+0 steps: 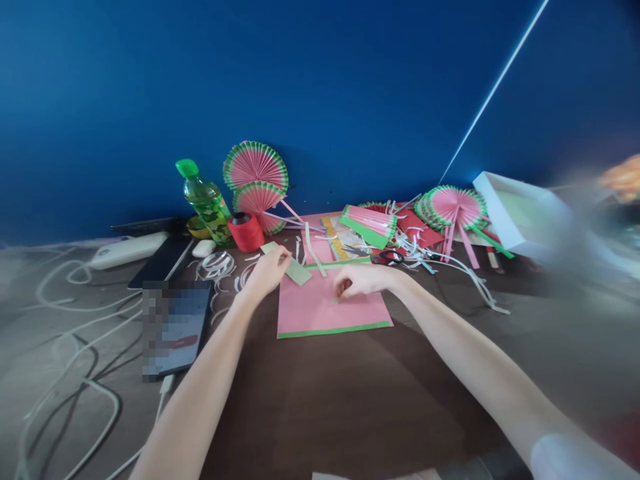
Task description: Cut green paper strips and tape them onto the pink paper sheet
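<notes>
On the dark table lies a pink paper sheet point(305, 310) with green strips along its near and far edges. My left hand point(269, 270) is closed in a pinch on a pale green paper strip point(299, 272) at the sheet's far left corner. Over the middle of the sheet, my right hand point(361, 280) has its fingers curled together; what is in them is hidden. A tiny pale bit point(334, 301) shows just below those fingertips. One narrow pale paper strip point(314, 250) reaches onto the sheet's far edge, between my hands.
Behind the sheet are scissors point(390, 257), paper scraps point(425, 248) and a folded pink-green paper piece point(373, 223). Pleated fans point(256, 167) lean on the wall beside a red thread spool point(247, 232) and a bottle point(205, 200). A phone point(183, 333) and cables lie left; a white box point(520, 213) stands right.
</notes>
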A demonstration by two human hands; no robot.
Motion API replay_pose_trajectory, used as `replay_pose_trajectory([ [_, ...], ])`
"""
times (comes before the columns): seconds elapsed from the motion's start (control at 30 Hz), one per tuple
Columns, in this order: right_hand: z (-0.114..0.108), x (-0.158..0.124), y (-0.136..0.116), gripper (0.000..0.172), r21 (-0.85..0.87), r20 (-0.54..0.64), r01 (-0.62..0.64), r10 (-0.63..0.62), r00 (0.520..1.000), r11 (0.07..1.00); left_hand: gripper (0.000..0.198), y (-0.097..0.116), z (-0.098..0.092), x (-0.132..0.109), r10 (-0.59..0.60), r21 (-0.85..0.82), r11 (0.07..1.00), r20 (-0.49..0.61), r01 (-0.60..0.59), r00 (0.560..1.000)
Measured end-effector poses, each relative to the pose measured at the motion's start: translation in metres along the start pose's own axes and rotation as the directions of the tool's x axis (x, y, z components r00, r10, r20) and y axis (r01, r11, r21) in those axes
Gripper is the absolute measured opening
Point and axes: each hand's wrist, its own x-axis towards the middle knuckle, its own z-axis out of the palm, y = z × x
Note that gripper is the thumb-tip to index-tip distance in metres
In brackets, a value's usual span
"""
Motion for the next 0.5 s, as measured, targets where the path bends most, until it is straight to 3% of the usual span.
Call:
replay_pose_trajectory([
  [0.2, 0.001, 0.002, 0.005, 0.020, 0.005, 0.126, 0.032, -0.033, 0.992, 0.999, 0.022, 0.006, 0.011, 0.002, 0.006, 0.274, 0.962, 0.056, -0.021, 0.998],
  [0.4, -0.001, 0.003, 0.004, 0.022, -0.073, 0.198, 0.027, -0.012, 0.980, 0.997, 0.021, 0.014, 0.018, 0.014, -0.087, 0.331, 0.939, -0.020, 0.089, 0.996],
  [0.5, -0.001, 0.000, -0.001, 0.022, -0.105, 0.161, -0.027, 0.044, 0.986, 0.994, 0.019, 0.015, 0.021, 0.025, -0.132, 0.311, 0.939, -0.057, 0.144, 0.990],
])
